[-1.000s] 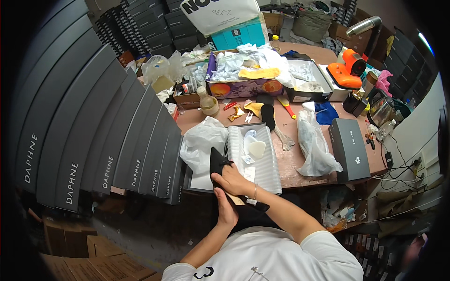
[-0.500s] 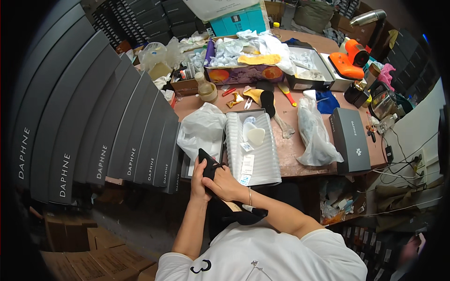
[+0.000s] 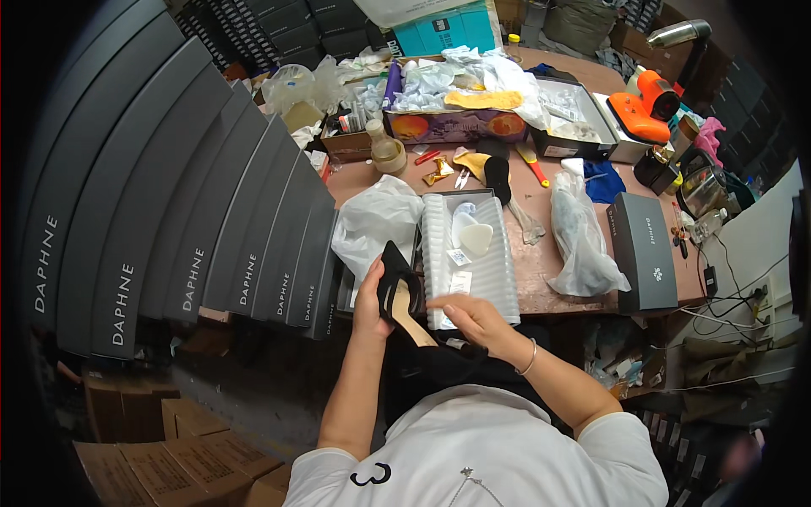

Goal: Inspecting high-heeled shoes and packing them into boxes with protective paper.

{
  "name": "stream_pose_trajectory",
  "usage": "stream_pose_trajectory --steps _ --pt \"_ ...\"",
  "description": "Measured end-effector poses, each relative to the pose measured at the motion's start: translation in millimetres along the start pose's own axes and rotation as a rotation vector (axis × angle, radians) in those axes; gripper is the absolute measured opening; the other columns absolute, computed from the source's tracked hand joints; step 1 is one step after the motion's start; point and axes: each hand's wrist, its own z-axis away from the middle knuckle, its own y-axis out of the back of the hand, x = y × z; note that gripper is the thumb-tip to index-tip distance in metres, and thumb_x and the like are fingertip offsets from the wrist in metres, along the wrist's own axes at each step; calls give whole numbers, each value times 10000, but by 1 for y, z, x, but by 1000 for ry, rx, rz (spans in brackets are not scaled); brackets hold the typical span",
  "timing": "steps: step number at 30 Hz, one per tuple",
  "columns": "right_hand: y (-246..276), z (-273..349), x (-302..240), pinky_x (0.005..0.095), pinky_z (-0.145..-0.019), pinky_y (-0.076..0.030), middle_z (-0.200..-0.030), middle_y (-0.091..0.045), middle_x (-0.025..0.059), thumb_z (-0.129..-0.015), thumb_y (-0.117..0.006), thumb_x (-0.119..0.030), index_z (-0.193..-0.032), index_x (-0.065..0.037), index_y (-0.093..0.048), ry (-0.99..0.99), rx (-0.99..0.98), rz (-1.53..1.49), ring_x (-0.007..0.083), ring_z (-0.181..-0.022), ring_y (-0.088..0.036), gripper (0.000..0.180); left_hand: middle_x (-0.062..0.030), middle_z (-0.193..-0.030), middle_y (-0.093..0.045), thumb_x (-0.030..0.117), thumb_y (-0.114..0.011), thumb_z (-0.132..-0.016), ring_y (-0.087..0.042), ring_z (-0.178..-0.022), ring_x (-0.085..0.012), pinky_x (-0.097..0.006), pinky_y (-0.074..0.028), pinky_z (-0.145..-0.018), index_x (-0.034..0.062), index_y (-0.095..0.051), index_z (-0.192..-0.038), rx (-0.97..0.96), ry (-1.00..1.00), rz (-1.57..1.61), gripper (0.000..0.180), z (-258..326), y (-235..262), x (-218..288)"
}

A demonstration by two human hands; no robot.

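Observation:
My left hand (image 3: 370,306) is wrapped around the front of a black pointed shoe (image 3: 397,283), its beige insole facing up. The shoe slants with its toe away from me and its heel end toward my body. Beside its right edge is my right hand (image 3: 477,323), a finger stretched toward the shoe; its lower fingers are partly hidden. Beyond my hands lies a shoe box lined with ribbed translucent wrap (image 3: 498,287), holding white pads (image 3: 475,240) and paper tags (image 3: 459,281). White tissue paper (image 3: 378,221) bulges from the box area to its left.
Stacked dark grey shoe boxes (image 3: 182,211) rise close on my left. On the table are a plastic-bagged item (image 3: 576,241), a closed grey box (image 3: 646,253), a glue jar (image 3: 387,155) and a red-yellow handled tool (image 3: 532,165). An orange device (image 3: 639,116) stands far right; brown cartons (image 3: 169,465) lie lower left.
My right hand has moved off the shoe's front to its right side. The shoe has turned so its opening and insole show. The view has shifted slightly.

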Motion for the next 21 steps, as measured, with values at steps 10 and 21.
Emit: stream_pose_trajectory --steps 10,21 --pt "-36 -71 74 710 -995 -218 -1528 -10 316 -894 -516 -319 -1408 -26 -388 -76 187 557 523 -1395 -96 606 -96 -1365 -460 221 -450 -990 -494 -1218 -205 -343 -411 -1014 58 -280 -1460 60 -29 -213 525 13 -32 -36" --pt "-30 -52 51 521 -1116 -195 -1517 -112 313 -938 -519 -336 -1301 -33 -524 153 20 425 507 -1398 -105 472 -103 -1193 -572 189 -500 -952 -606 -1003 -197 -325 -502 -865 59 -354 -1418 28 -130 -182 505 21 -22 -17"
